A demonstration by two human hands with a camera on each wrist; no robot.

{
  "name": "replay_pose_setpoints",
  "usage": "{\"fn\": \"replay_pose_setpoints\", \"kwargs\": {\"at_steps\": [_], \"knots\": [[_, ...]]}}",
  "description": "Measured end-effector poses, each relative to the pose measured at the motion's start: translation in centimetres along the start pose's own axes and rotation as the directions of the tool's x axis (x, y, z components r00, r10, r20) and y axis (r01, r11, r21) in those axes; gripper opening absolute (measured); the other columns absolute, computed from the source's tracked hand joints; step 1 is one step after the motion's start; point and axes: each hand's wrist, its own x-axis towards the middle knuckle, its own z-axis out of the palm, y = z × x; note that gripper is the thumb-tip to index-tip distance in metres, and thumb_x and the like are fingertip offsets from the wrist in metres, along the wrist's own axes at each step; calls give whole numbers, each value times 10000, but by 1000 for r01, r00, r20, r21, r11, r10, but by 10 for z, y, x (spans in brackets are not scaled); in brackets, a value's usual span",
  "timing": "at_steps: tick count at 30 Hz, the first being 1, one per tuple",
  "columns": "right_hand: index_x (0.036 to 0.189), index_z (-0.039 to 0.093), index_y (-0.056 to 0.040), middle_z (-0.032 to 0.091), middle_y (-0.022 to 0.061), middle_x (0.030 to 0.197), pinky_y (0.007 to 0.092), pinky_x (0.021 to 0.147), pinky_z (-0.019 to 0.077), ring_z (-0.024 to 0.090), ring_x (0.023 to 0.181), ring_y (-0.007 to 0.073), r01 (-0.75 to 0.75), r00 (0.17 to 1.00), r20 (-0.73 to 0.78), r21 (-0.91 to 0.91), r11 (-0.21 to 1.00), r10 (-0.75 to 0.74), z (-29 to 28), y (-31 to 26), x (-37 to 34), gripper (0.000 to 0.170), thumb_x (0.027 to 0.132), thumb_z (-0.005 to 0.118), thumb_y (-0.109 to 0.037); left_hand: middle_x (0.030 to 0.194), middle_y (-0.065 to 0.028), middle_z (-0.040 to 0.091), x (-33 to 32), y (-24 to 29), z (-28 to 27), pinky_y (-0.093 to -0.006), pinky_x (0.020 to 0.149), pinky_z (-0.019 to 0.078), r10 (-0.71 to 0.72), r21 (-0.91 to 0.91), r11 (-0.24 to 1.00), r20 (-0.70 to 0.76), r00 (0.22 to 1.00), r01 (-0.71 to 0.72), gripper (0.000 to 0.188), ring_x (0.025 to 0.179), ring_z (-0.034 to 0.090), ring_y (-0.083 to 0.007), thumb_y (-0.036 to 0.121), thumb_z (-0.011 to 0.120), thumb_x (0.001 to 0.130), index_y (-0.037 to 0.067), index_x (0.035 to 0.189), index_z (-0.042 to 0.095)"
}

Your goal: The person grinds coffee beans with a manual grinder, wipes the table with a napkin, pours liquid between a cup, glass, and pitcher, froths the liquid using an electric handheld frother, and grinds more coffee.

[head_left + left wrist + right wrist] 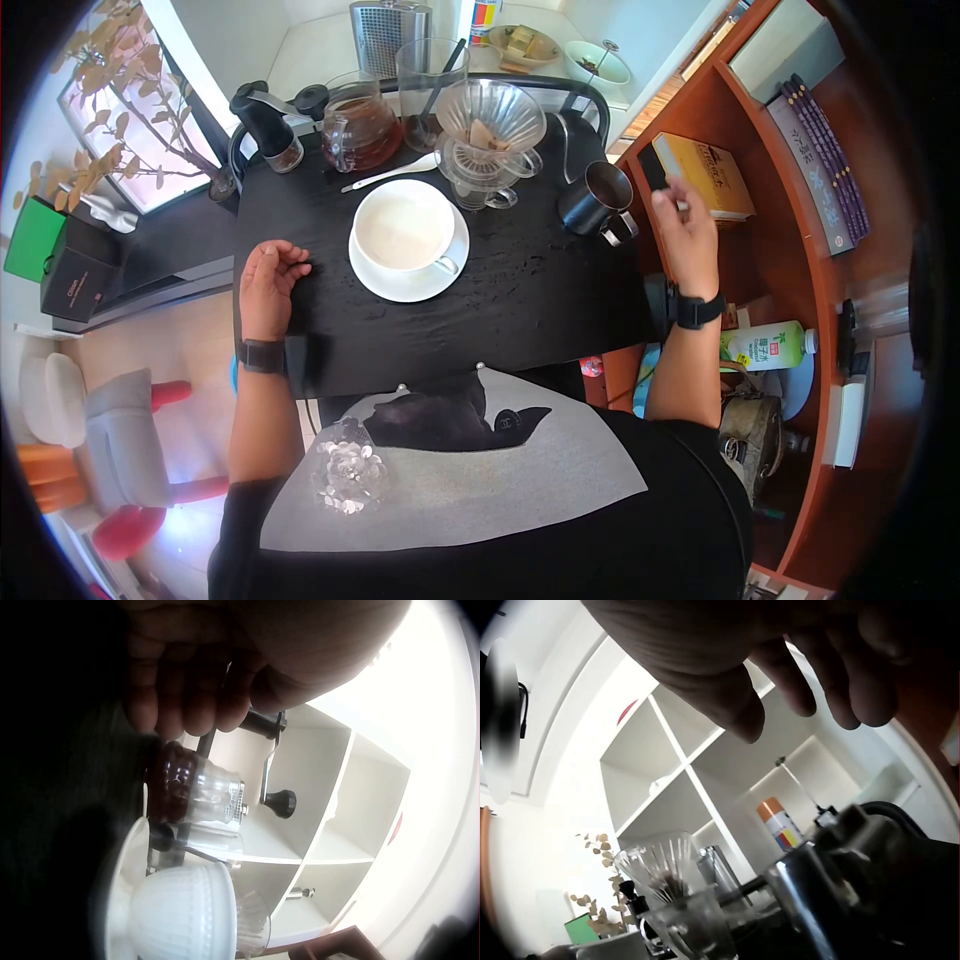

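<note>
My left hand [270,285] lies at the table's left edge, fingers loosely bent and holding nothing. To its right a white cup [448,264] of milky liquid stands on a white saucer [410,293]; the left wrist view shows the cup's ribbed side [184,911]. My right hand [690,238] is raised by the table's right edge, its fingers relaxed around nothing. Nearest to it is a dark metal pitcher [583,208], which shows below that hand's fingers [864,690] in the right wrist view.
Behind the cup stand a glass pot [358,130] of reddish-brown liquid, a tall glass [425,75], a clear dripper [492,112] on a glass server, and a black hand grinder [275,130]. A white spoon [395,172] lies before them. A brown bookshelf [745,110] borders the right side.
</note>
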Motion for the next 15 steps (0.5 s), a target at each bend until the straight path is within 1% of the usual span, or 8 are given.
{"fn": "replay_pose_setpoints", "kwargs": {"at_steps": [1,2,5,8,9,10,12,15], "knots": [[1063,566,-12,598,49,849,236,603,438,524,667,99,-79,996,35,-39,996,80,-2,7,-7,328,816,617,-221,853,-78,572,1,0,-1,-299,734,472,-2,11,1000,-6,1000,2,212,826,567,-183,199,417,925,27,894,536],[1063,566,-12,598,49,849,236,603,438,524,667,99,-83,996,32,-42,996,85,-2,12,-15,328,816,617,-221,853,-78,572,2,-1,-2,-299,734,472,-6,11,1000,-2,1000,6,212,826,567,-183,199,417,925,27,894,536],[1038,568,-16,590,43,818,225,551,436,528,641,93,-296,936,234,120,948,263,8,14,-35,329,834,596,-272,872,-78,571,3,-3,-7,-308,759,473,4,22,1000,40,999,-5,222,854,564,-184,240,431,929,42,931,532],[990,567,-25,583,34,796,208,502,430,528,605,82,-376,900,299,171,911,316,22,19,-36,308,840,587,-294,872,-77,572,3,-5,-8,-309,756,475,24,16,1000,30,999,-24,223,857,565,-185,241,434,928,42,928,532],[900,555,-35,581,32,779,195,472,423,529,580,79,-367,901,307,161,916,307,23,15,-34,263,862,557,-295,871,-77,572,3,-4,-7,-309,754,476,24,13,1000,27,999,-25,223,856,565,-185,241,434,928,41,927,532],[900,555,-35,581,32,779,195,472,423,529,580,79,-360,903,312,168,918,297,26,19,-32,263,862,557,-295,870,-77,572,2,-4,-6,-309,753,477,26,9,1000,23,999,-26,224,855,565,-185,242,434,929,40,925,532],[835,539,-46,571,31,753,204,492,436,532,581,88,-457,874,368,406,791,317,32,33,-30,239,887,519,-278,869,-76,572,2,-5,-7,-309,753,477,28,13,1000,12,1000,-28,226,853,565,-184,243,432,929,40,923,531],[792,522,-58,559,28,730,213,511,446,529,575,93,-483,864,383,451,750,326,34,34,-29,227,900,498,-256,868,-75,571,3,-7,-9,-309,753,477,24,8,1000,7,1000,-24,228,849,564,-183,242,428,931,39,920,531]]}}
